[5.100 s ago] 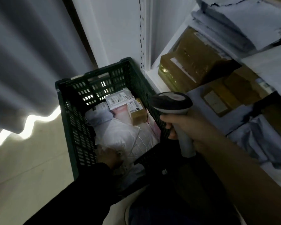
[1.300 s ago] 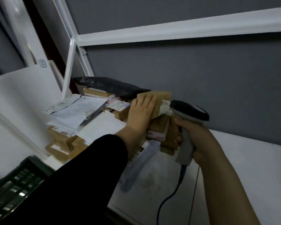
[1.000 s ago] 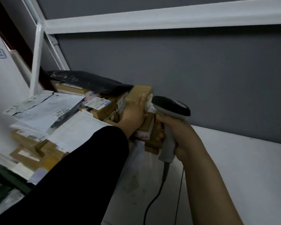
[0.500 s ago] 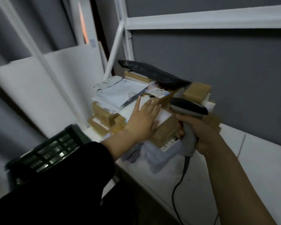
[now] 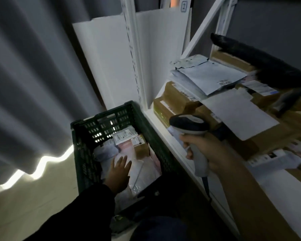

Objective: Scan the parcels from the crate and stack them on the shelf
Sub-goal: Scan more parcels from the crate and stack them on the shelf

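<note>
We look down from the head camera and see a dark green crate (image 5: 84, 153) on the pale floor (image 5: 33, 202), just beside the white shelf (image 5: 163, 134). The crate has parcels in it: a soft white bag (image 5: 144, 171), a small brown box (image 5: 141, 147) at the far end, a pink packet (image 5: 126, 147) next to the box, and a flat packet with a white label (image 5: 124, 135) leaning on the far wall. The left hand (image 5: 119, 173) is down inside the crate. Its fingers are straight and spread out, lying flat on the soft white bag, and they are not gripping anything. The black sleeve (image 5: 87, 211) of that arm hides the near end of the crate. The right hand (image 5: 208, 153) is up beside the shelf edge with its fingers curled tight round the handle of the scanner (image 5: 189, 126). A cable (image 5: 205, 183) hangs down from the handle. The scanner and the right arm are in front of the shelf and hide some of the pile there. On the shelf we see brown boxes (image 5: 174, 100) at the bottom, grey mail bags (image 5: 210, 75) on top of them, a flat white parcel (image 5: 240, 115) sticking out over the boxes, and a long black bag (image 5: 261, 56) on the very top. A white post (image 5: 134, 49) with little holes stands behind the crate, with a white board (image 5: 108, 66) next to it. A grey curtain (image 5: 33, 75) hangs on the left, and light shines under it.
</note>
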